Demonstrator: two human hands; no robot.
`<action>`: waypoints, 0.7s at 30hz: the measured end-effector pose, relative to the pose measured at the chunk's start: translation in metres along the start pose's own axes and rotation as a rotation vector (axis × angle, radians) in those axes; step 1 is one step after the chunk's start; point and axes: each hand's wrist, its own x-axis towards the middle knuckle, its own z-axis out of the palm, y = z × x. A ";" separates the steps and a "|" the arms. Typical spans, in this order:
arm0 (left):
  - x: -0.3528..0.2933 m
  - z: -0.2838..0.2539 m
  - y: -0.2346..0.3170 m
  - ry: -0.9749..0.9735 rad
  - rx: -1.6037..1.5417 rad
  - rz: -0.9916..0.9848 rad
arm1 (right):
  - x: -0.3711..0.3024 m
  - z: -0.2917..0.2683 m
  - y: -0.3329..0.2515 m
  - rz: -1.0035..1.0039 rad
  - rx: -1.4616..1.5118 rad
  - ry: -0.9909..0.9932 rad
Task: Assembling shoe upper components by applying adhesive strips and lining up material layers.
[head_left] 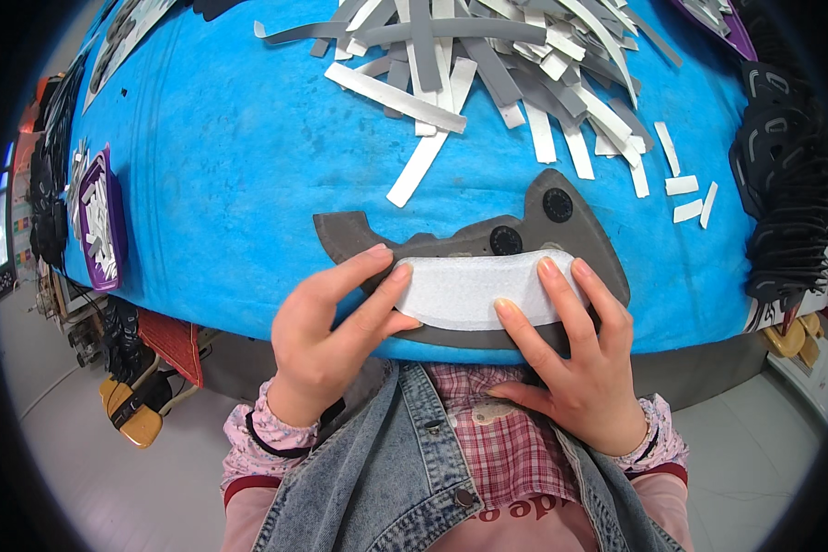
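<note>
A dark grey curved flat piece with two round black discs lies near the table's front edge. Along its front part sits a wide white strip, soft-looking and slightly bowed. My left hand is closed at the strip's left end, its fingertips gripping there beside the grey piece. Spread over the strip's right half are the fingers of my right hand, pressing it down against the grey piece. The right thumb hangs lower, off the table's edge.
A heap of grey and white strips covers the far middle of the blue-covered table. Several short white pieces lie on the right. Purple bins stand at far left and back right. Stacked black parts line the right edge.
</note>
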 end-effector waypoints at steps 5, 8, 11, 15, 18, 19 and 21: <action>-0.004 -0.009 0.017 -0.213 0.113 -0.003 | 0.001 -0.003 0.000 -0.007 -0.013 0.001; -0.001 -0.008 0.029 -0.282 0.299 0.026 | 0.001 -0.004 -0.001 -0.003 -0.014 -0.005; 0.001 0.005 0.039 -0.345 0.188 0.065 | 0.001 -0.001 -0.003 0.000 -0.021 0.017; 0.003 0.015 0.044 -0.361 0.109 0.095 | 0.000 0.003 -0.003 -0.001 -0.043 0.031; 0.004 0.015 0.045 -0.385 0.112 0.099 | -0.002 0.004 -0.004 0.011 -0.049 0.039; 0.004 0.015 0.045 -0.378 0.133 0.100 | -0.001 0.006 -0.004 0.007 -0.035 0.058; 0.005 0.016 0.045 -0.364 0.143 0.113 | -0.001 0.006 -0.004 0.015 -0.034 0.080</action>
